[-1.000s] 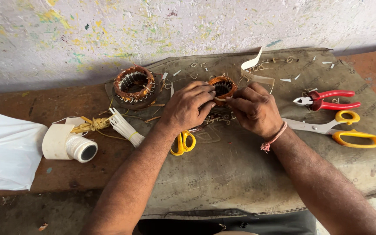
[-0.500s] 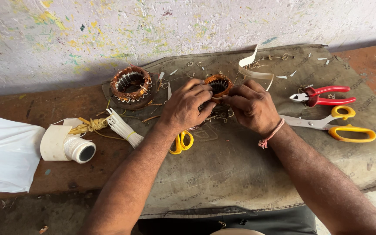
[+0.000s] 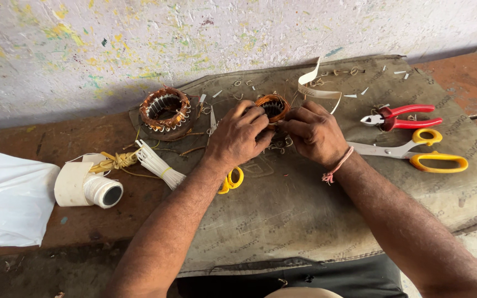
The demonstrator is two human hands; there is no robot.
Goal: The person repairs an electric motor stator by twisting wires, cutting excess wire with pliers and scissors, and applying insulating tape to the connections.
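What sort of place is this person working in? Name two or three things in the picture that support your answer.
Probably a small motor-repair workshop. Both hands work on a copper-wound stator; a second wound stator lies nearby; red-handled pliers and yellow-handled scissors rest on a worn sackcloth mat over a rough bench.

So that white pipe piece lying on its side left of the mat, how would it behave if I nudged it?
The white pipe piece lies on its side on the bench and looks round, so it would probably roll. It looks like hollow plastic, so likely light and stiff. The paper wrapped around one end may slow or skew the roll.
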